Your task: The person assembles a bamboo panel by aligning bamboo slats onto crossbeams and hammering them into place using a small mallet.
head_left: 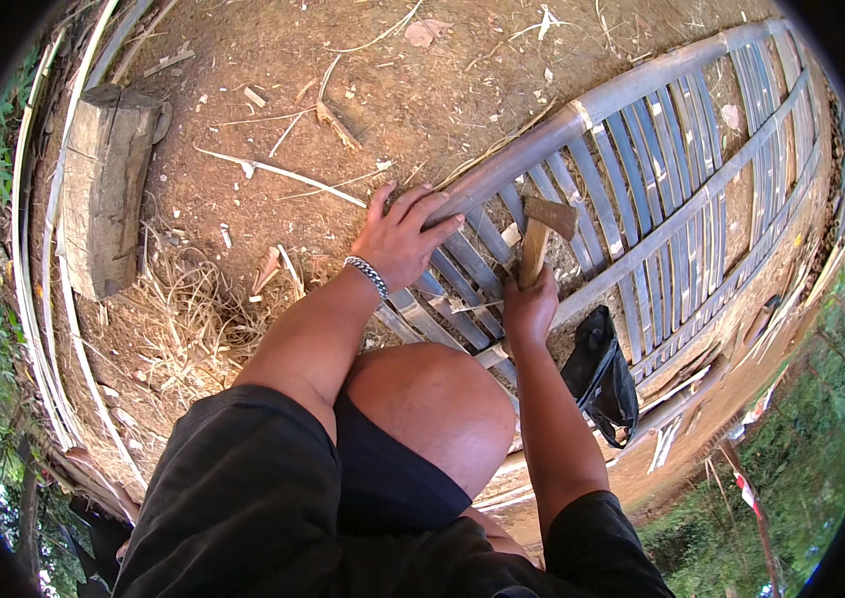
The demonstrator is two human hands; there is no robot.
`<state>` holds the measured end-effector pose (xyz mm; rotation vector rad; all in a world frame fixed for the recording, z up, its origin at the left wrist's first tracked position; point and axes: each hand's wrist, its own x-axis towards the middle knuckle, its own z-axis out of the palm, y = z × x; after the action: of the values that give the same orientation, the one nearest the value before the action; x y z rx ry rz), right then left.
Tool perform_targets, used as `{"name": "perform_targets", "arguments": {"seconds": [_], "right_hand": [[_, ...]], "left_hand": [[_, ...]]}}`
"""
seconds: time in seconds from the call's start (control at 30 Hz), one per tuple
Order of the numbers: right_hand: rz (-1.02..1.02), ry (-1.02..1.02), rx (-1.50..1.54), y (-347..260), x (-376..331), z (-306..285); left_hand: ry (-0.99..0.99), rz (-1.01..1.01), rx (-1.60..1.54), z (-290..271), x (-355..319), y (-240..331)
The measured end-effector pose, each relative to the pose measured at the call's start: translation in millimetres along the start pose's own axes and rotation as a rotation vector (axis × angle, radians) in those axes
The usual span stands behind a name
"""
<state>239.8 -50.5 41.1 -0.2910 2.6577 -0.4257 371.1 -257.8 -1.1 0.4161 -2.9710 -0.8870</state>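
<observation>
A long frame (662, 209) of bamboo poles and many thin slats lies on the dirt from my knees toward the upper right. My left hand (401, 241), with a braided bracelet at the wrist, rests on the thick pole (522, 149) along the frame's far edge, fingers stretched across it. My right hand (532, 302) is closed around the wooden handle of a small hatchet (550, 216). Its brown head, wider toward the right, is raised over the slats close to the thick pole. The palm side of the left hand is hidden.
A squared wooden block (109, 194) lies at the left, by long pale bamboo strips (29, 269). A heap of dry shavings (198, 314) sits left of my knee. A black bag (602, 374) lies beside my right forearm. Wood chips and split pieces litter the ground.
</observation>
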Motion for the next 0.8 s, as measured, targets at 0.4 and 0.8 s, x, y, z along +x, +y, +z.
{"name": "perform_targets", "arguments": {"seconds": [0.4, 0.8], "right_hand": [[0.008, 0.022, -0.015, 3.1, -0.9, 0.0], [-0.056, 0.040, 0.060, 7.2, -0.4, 2.7]], "left_hand": [[-0.048, 0.127, 0.036, -0.9, -4.3, 1.5], [-0.424, 0.424, 0.306, -5.3, 10.8, 9.0]]}}
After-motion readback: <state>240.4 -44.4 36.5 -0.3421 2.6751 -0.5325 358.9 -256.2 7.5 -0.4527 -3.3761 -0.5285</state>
